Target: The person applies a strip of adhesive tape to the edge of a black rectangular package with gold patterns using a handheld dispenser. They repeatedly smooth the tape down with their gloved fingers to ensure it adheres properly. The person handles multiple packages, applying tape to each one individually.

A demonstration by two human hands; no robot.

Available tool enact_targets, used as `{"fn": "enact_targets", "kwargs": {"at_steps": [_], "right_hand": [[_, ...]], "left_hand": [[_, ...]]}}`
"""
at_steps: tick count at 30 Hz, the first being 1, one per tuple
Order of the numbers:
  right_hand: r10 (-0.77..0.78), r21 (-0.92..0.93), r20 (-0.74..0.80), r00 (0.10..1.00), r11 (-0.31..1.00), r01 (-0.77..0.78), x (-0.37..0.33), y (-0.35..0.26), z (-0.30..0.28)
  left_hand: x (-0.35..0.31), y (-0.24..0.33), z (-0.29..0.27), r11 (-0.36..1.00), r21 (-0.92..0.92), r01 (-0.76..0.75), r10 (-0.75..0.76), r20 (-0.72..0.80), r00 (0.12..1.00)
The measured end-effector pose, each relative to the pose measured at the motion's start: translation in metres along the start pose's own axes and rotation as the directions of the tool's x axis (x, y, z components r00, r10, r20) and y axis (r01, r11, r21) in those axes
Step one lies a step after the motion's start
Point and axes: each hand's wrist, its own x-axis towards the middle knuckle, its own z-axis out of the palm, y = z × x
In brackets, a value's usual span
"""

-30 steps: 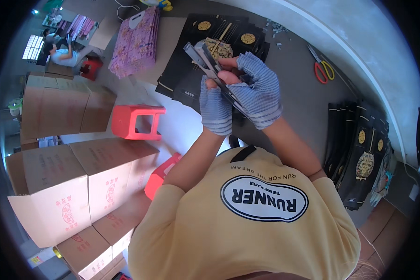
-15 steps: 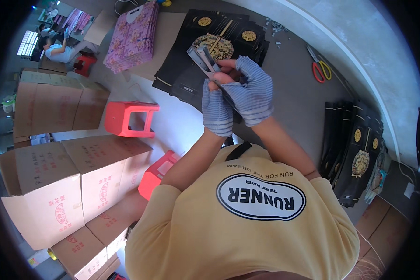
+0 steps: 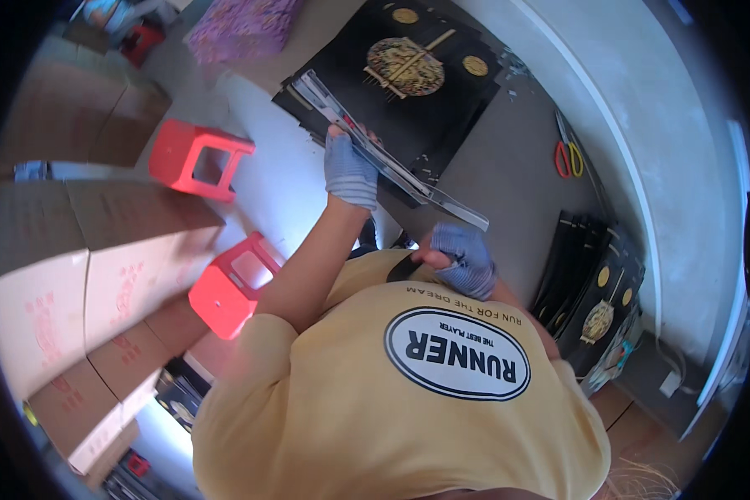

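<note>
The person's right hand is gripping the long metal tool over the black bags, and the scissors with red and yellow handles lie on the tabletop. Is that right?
Not quite: in the head view, the left hand is gripping the long metal tool over the black bags. The scissors with red and yellow handles do lie on the tabletop.

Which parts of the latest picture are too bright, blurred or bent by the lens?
In the head view, the floor beside the red stools glares nearly white; in the head view, the cardboard boxes and purple bags look soft; in the head view, the pale wall curves along its edge and the corners go black; the stapler is readable in the head view.
</note>
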Motion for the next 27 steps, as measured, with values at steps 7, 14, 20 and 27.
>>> {"fn": "enact_targets", "kwargs": {"at_steps": [7, 14, 20, 27], "right_hand": [[0.613, 0.714, -0.354, 0.706, 0.665, -0.219, -0.02, 0.018, 0.023], [0.401, 0.238, -0.707, 0.583, 0.911, -0.337, -0.033, -0.002, 0.017], [0.402, 0.199, -0.742, 0.537, 0.897, -0.396, -0.039, -0.032, -0.006], [0.397, 0.163, -0.682, 0.615, 0.902, -0.401, -0.023, -0.041, 0.001]], "left_hand": [[-0.033, 0.008, 0.025, 0.998, 0.057, -0.002, 0.0, 0.022, 1.0], [-0.062, 0.011, 0.031, 0.768, 0.628, -0.126, 0.061, 0.125, 0.99], [-0.085, 0.014, -0.002, 0.458, 0.87, -0.184, -0.09, 0.251, 0.964], [-0.13, 0.019, -0.028, 0.219, 0.973, 0.075, -0.62, 0.079, 0.781]]}}
